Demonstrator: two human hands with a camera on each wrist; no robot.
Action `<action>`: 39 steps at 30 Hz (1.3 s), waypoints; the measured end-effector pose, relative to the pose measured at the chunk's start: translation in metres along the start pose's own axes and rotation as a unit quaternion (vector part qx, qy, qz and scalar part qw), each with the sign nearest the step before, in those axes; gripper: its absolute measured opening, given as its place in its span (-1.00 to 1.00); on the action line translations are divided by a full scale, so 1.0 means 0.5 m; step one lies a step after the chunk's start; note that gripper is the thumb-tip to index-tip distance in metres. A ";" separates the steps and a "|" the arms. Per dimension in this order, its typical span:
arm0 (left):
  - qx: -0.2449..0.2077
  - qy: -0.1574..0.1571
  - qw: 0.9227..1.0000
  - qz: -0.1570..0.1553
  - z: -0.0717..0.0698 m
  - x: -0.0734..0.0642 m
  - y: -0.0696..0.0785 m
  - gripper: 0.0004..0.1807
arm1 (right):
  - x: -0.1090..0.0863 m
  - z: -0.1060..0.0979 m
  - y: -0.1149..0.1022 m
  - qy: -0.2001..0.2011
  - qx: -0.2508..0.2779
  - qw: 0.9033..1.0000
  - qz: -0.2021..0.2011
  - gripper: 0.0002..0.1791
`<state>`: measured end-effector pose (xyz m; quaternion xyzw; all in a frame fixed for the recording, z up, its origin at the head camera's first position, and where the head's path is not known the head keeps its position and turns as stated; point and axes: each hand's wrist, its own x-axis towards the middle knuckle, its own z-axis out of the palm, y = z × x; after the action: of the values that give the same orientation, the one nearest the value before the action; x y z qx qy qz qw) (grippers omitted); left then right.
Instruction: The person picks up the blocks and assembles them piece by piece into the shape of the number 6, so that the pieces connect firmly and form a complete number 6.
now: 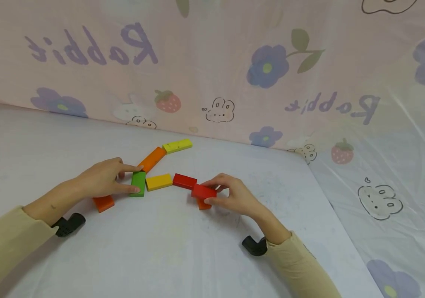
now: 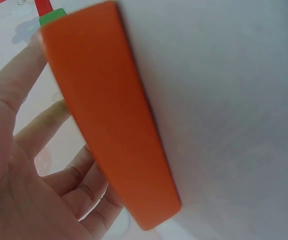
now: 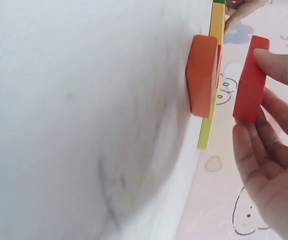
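My left hand [image 1: 104, 178] spans the green block [image 1: 138, 182], thumb at its near end and index finger at its far end. Under that wrist lies an orange block [image 1: 103, 203], which looms large in the left wrist view. With thumb and fingers my right hand [image 1: 232, 194] pinches a red block [image 1: 203, 192], raised off the table in the right wrist view. Below it another orange block [image 3: 202, 75] rests on the table, partly hidden from the head. A second red block [image 1: 184, 181] lies just left of the held one, with a yellow block [image 1: 159, 182] between it and the green block.
Beyond the left fingertips a long orange block [image 1: 152, 159] lies slanted, its far end meeting a yellow-green block [image 1: 177, 145]. The white table [image 1: 152, 248] ends at a patterned curtain [image 1: 212, 74] behind and to the right. Black wrist mounts [image 1: 255, 246] hang below the sleeves.
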<state>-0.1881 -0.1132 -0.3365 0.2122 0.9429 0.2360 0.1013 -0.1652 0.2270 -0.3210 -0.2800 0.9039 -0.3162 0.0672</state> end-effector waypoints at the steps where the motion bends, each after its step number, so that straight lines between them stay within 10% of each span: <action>1: 0.001 0.002 1.000 0.001 0.000 0.000 0.000 -0.24 | 0.001 0.002 -0.001 -0.003 0.000 1.000 -0.006 -0.62; 39: -0.004 -0.002 1.000 0.000 0.000 -0.001 -0.001 -0.25 | 0.012 0.044 -0.021 -0.155 -0.033 0.982 -0.108 -0.62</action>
<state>-0.1878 -0.1139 -0.3370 0.2120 0.9419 0.2391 0.1038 -0.1589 0.2052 -0.3319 -0.4233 0.8572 -0.2441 0.1624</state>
